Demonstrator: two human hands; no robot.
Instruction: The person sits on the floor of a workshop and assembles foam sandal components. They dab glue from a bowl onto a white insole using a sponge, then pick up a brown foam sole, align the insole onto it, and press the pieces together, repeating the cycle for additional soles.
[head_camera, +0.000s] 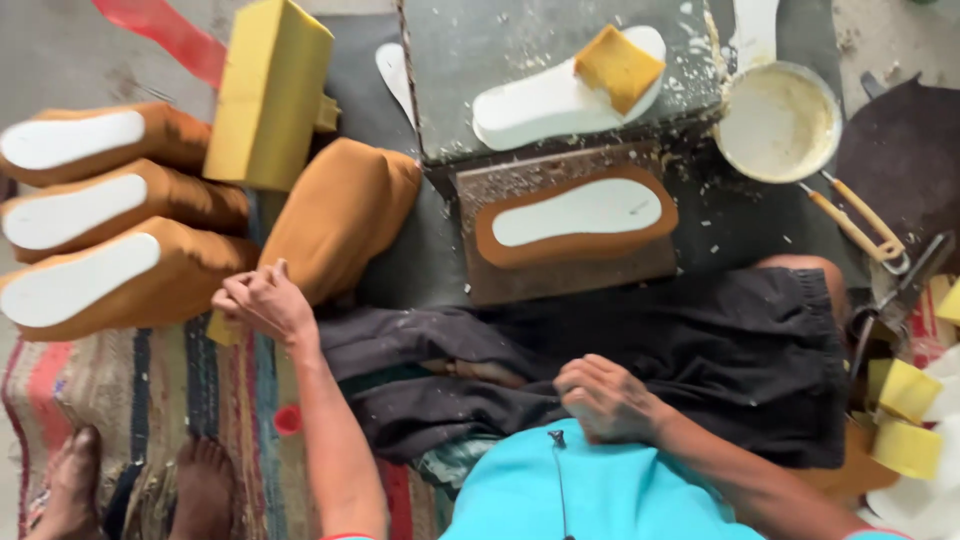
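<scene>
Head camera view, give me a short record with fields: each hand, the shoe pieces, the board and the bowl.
left hand: at the edge of a tan shoe upper, fingers curled, grip not clear
right hand: resting loosely closed on dark cloth over the lap
stacked pieces: three tan uppers with white soles at left
board: brown board carrying one tan piece with white insole
bowl: white bowl, top right
foam: yellow block upright
</scene>
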